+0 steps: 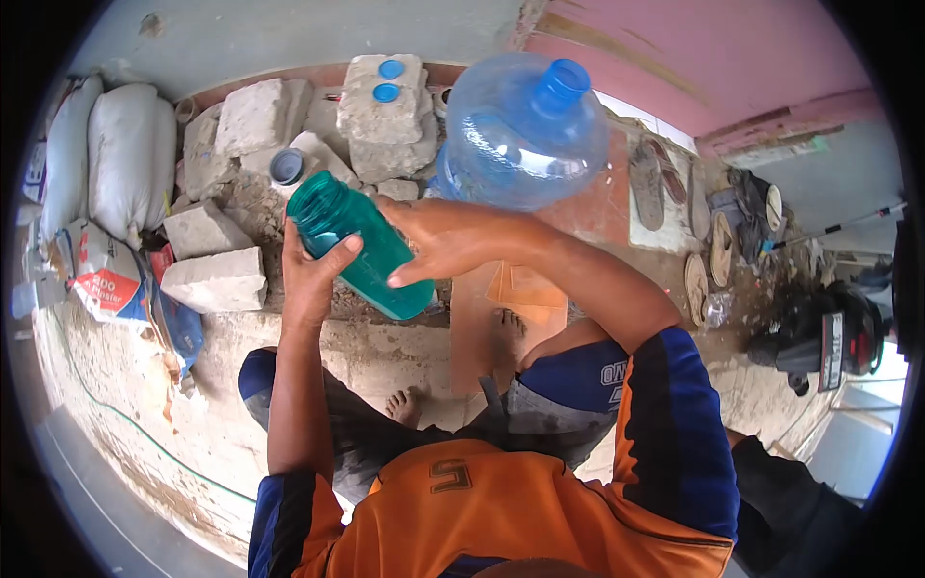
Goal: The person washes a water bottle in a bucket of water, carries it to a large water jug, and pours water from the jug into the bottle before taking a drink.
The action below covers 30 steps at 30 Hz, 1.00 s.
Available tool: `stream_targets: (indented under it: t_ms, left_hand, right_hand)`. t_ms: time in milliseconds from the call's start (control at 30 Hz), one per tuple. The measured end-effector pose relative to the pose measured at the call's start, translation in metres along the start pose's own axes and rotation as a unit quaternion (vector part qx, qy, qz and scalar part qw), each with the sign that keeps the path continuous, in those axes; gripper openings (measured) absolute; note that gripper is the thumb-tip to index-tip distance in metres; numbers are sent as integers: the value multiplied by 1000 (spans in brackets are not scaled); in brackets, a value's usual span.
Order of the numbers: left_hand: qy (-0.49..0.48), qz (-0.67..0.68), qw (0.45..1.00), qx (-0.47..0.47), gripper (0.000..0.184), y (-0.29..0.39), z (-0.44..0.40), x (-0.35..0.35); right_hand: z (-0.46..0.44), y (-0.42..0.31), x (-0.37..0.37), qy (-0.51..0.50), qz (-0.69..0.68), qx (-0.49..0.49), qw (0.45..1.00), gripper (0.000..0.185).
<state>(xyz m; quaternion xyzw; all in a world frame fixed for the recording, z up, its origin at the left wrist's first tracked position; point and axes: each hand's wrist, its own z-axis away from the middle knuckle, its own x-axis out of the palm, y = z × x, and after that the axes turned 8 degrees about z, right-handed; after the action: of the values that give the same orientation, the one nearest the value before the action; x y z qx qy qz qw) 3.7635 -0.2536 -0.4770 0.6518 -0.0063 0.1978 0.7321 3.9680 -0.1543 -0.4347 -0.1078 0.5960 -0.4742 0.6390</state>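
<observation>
A translucent green plastic bottle (376, 265) is tilted in front of me, its uncapped threaded mouth up and to the left. My left hand (313, 265) is closed around it just below the neck, the thumb lying across the near side. Around the lower body wraps my right hand (429, 236), thumb on top; its other fingers are mostly hidden behind the bottle. Just beyond the mouth, a grey round cap (287, 166) rests among the stones. Whether the bottle holds anything is unclear.
A large blue water jug (515, 130) stands behind my right forearm. Two blue caps (388, 82) lie on stacked concrete blocks (371, 120). Left are white sacks (130, 154) and loose blocks (217, 279). Sandals (647, 183) and a motorbike (829, 337) are at right.
</observation>
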Motion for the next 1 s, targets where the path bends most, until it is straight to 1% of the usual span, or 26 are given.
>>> stream_targets:
  t_ms: [33, 67, 100, 133, 167, 233, 267, 300, 333, 400, 433, 467, 533, 567, 667, 700, 800, 833, 933, 1000]
  left_hand:
    - [3, 16, 1000, -12, 73, -1, 2, 1]
    - [-24, 31, 999, -28, 72, -3, 2, -3]
    - [-46, 46, 997, -43, 71, -5, 4, -11]
    - [-66, 61, 994, -55, 70, -7, 5, -17]
    - [-67, 70, 994, -57, 66, -10, 6, -19]
    - [-52, 172, 979, -91, 64, -16, 8, -24]
    - [-45, 221, 968, -107, 64, -19, 8, -26]
    - [-24, 199, 975, -98, 63, -25, 8, -29]
    - [-31, 209, 970, -117, 63, -26, 7, -30]
    - [-40, 228, 960, -157, 63, -25, 9, -35]
    - [-44, 202, 967, -146, 59, -22, 9, -38]
    - [-42, 160, 978, -129, 60, -16, 8, -42]
    - [-38, 73, 991, -101, 62, 0, 5, -49]
    - [-48, 43, 992, -104, 62, 3, 1, -60]
    - [-63, -110, 988, -82, 67, 17, 0, -62]
    - [-69, -136, 983, -101, 71, 10, 0, -68]
    - [-120, -202, 968, -86, 73, 6, 10, -53]
    - [-128, -241, 959, -71, 77, 2, 11, -52]
    - [-155, -344, 926, -27, 75, 2, 12, -49]
    - [-206, -407, 890, -29, 74, 7, 7, -51]
  right_hand:
    - [17, -2, -32, -58, 69, -4, 996, 72]
    - [41, 8, -49, 69, 30, 38, 996, 59]
    - [59, 17, -72, 198, 31, 92, 975, 64]
    - [78, 26, -96, 337, 19, 145, 930, 71]
    - [96, 35, -119, 460, 0, 182, 869, 77]
    - [111, 94, -136, 460, 51, 185, 867, 85]
    - [105, 114, -135, 431, 30, 178, 884, 84]
    - [99, 131, -132, 403, 7, 171, 899, 83]
    - [91, 138, -131, 374, -15, 162, 913, 83]
    - [74, 148, -130, 359, -79, 145, 919, 74]
    - [63, 150, -128, 350, -112, 134, 920, 70]
    - [56, 157, -127, 356, -180, 111, 910, 65]
    - [52, 173, -121, 360, -314, 68, 876, 56]
    - [54, 175, -114, 379, -335, 55, 861, 51]
    - [65, 167, -100, 369, -319, 15, 873, 55]
    - [68, 153, -95, 369, -314, 32, 874, 59]
    - [72, 135, -80, 358, -281, 39, 889, 63]
    - [73, 126, -74, 346, -248, 39, 904, 63]
    - [75, 87, -49, 309, -145, 37, 939, 63]
    - [71, 55, -29, 286, -73, 27, 955, 63]
